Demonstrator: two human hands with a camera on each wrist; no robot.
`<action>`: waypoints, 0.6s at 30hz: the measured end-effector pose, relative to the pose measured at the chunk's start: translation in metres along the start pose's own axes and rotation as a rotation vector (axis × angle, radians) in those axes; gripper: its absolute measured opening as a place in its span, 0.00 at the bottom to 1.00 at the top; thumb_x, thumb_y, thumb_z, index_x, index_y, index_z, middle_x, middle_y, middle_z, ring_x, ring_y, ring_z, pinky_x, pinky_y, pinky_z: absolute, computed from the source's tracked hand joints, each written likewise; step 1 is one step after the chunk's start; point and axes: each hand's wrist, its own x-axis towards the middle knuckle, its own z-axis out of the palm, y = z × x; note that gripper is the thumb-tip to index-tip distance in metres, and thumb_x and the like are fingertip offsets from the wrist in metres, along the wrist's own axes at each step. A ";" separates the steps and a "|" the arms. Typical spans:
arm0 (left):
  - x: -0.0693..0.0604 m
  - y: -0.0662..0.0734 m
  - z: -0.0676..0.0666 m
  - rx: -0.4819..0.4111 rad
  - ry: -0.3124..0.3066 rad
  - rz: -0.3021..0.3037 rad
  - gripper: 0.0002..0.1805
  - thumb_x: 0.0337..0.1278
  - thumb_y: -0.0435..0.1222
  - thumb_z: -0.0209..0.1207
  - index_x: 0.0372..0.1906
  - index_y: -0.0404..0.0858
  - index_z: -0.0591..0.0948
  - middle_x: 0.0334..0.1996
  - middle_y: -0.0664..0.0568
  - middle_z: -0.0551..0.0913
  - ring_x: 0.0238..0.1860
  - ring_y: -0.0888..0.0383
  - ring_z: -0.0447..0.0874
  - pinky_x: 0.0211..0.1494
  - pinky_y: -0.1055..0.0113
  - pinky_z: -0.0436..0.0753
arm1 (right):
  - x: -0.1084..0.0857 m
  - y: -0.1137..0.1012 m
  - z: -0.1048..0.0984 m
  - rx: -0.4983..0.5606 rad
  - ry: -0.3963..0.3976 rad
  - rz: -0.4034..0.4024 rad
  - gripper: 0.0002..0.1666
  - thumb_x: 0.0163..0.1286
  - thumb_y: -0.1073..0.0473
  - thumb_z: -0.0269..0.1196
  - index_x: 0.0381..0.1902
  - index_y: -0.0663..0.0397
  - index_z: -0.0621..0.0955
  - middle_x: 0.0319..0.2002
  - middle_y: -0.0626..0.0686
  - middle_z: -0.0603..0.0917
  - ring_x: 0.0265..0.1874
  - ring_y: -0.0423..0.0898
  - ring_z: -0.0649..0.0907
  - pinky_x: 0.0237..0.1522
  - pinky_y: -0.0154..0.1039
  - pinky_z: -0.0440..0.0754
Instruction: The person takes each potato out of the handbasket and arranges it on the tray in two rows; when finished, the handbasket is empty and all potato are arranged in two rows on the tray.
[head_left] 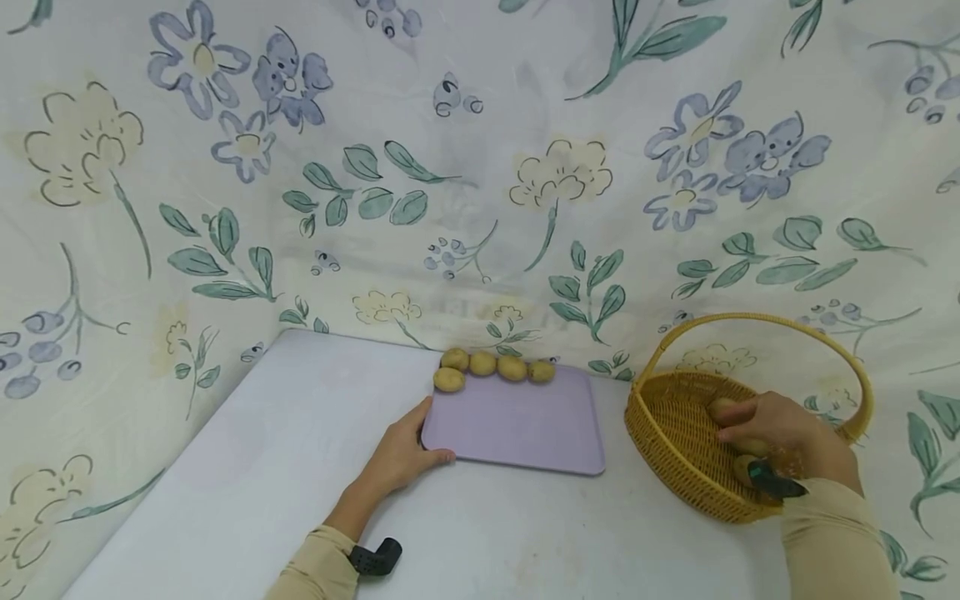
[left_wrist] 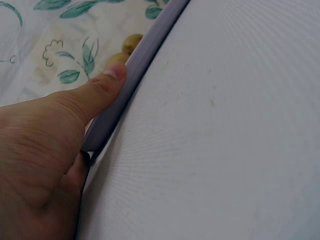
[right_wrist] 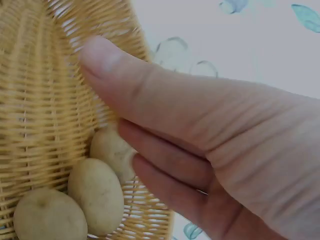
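Note:
A lilac tray (head_left: pixel 517 425) lies on the white table, with several potatoes (head_left: pixel 482 362) lined along its far edge and one more in front at the left. My left hand (head_left: pixel 401 450) grips the tray's near left corner; in the left wrist view the thumb (left_wrist: pixel 102 92) presses along the rim. Inside a wicker basket (head_left: pixel 675 442) at the right is my right hand (head_left: pixel 780 429). Its thumb stands apart from the loosely bent fingers in the right wrist view. The fingertips are close to a potato (right_wrist: pixel 111 150); two more potatoes (right_wrist: pixel 95 195) lie beside it.
The basket's tall arched handle (head_left: pixel 757 317) rises over the right hand. Floral cloth (head_left: pixel 450 225) hangs behind and beside the table (head_left: pixel 247 467). A dark device is strapped to each wrist.

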 end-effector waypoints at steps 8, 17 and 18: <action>0.000 0.001 0.001 -0.001 0.002 -0.010 0.61 0.46 0.49 0.78 0.80 0.33 0.56 0.79 0.38 0.60 0.79 0.40 0.59 0.81 0.46 0.64 | 0.005 0.013 0.002 0.075 0.028 0.190 0.52 0.61 0.35 0.72 0.72 0.64 0.72 0.70 0.79 0.66 0.62 0.76 0.73 0.49 0.56 0.87; 0.000 0.000 0.001 -0.002 -0.006 -0.024 0.61 0.45 0.48 0.78 0.81 0.34 0.56 0.79 0.39 0.60 0.79 0.40 0.59 0.81 0.46 0.64 | 0.010 0.022 0.014 0.285 0.044 0.279 0.46 0.64 0.50 0.74 0.71 0.69 0.69 0.63 0.75 0.73 0.41 0.55 0.83 0.38 0.48 0.88; 0.000 0.001 0.000 -0.001 -0.002 -0.021 0.61 0.45 0.48 0.78 0.80 0.34 0.56 0.79 0.38 0.60 0.79 0.40 0.59 0.81 0.46 0.64 | 0.011 0.023 0.014 0.260 0.051 0.269 0.45 0.64 0.49 0.74 0.70 0.69 0.71 0.62 0.74 0.74 0.41 0.55 0.83 0.39 0.47 0.88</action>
